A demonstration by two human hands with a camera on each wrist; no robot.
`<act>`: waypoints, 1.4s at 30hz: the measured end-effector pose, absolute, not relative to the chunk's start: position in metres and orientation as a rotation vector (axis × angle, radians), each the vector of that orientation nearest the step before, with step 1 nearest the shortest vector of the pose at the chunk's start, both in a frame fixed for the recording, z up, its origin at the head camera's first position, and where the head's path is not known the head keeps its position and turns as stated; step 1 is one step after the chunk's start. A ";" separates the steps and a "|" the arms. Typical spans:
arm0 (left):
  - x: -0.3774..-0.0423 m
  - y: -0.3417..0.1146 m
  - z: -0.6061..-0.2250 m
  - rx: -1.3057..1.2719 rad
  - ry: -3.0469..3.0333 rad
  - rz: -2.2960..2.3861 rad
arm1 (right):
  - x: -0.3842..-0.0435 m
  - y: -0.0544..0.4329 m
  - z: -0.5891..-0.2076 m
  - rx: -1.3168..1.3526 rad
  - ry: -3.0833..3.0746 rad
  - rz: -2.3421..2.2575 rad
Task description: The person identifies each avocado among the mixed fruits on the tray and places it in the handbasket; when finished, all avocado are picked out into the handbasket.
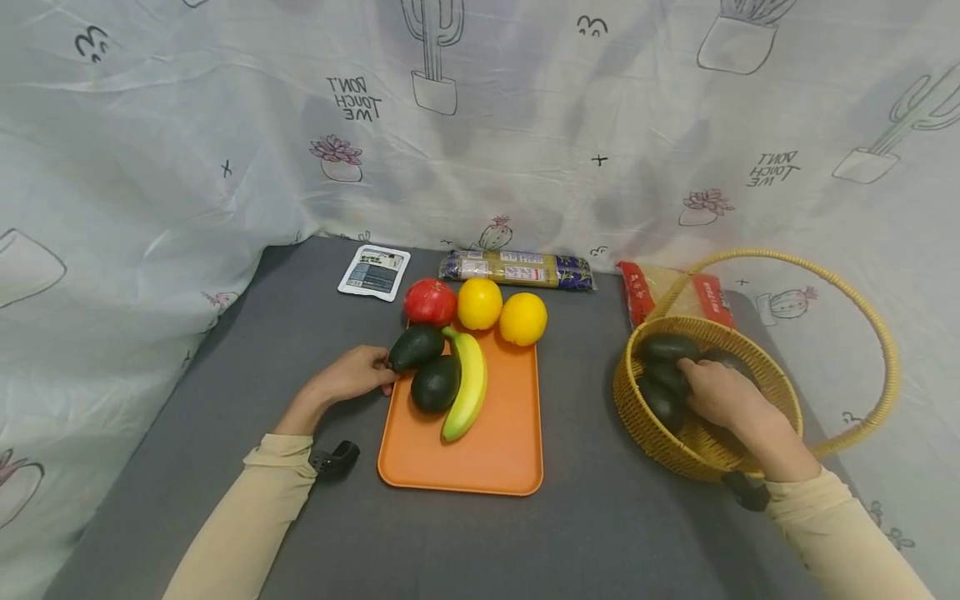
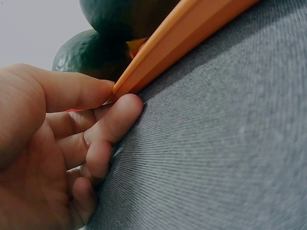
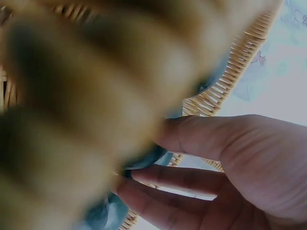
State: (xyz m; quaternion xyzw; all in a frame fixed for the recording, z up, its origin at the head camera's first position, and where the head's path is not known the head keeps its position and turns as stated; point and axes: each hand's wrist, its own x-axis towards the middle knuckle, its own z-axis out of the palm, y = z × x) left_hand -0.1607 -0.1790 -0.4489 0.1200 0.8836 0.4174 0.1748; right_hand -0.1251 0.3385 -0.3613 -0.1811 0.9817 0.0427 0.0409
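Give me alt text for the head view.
A person's right hand holds an avocado in a wicker basket, while the left hand pinches the edge of an orange tray bearing a banana and two more avocados.

At least six oval dark-green avocados (image 1: 435,385) can be counted, plus two round yellow fruits (image 1: 480,304), and just the one curved yellow banana (image 1: 468,383), round red fruit (image 1: 430,302), flat orange tray (image 1: 472,467), yellow wicker basket (image 1: 643,432).

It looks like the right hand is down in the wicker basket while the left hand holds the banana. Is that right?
Not quite: the left hand pinches the rim of the orange tray, not the banana, as the left wrist view shows. The right hand is indeed down in the wicker basket.
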 end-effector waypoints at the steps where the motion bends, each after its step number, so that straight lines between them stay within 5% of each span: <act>1: -0.161 -0.179 -0.448 0.339 2.505 1.179 | -0.124 0.338 -0.360 -0.544 3.007 0.123; 7: -0.163 -0.180 -0.445 0.360 2.505 1.170 | -0.117 0.334 -0.341 -0.481 2.991 0.115; 15: -0.165 -0.183 -0.441 0.382 2.520 1.167 | -0.120 0.276 -0.323 -0.794 3.222 0.057; 29: -0.158 -0.177 -0.447 0.354 2.504 1.178 | -0.119 0.107 -0.382 -1.473 3.037 -0.158; 42: -0.160 -0.179 -0.447 0.366 2.511 1.170 | -0.113 0.057 -0.416 -1.622 2.939 0.085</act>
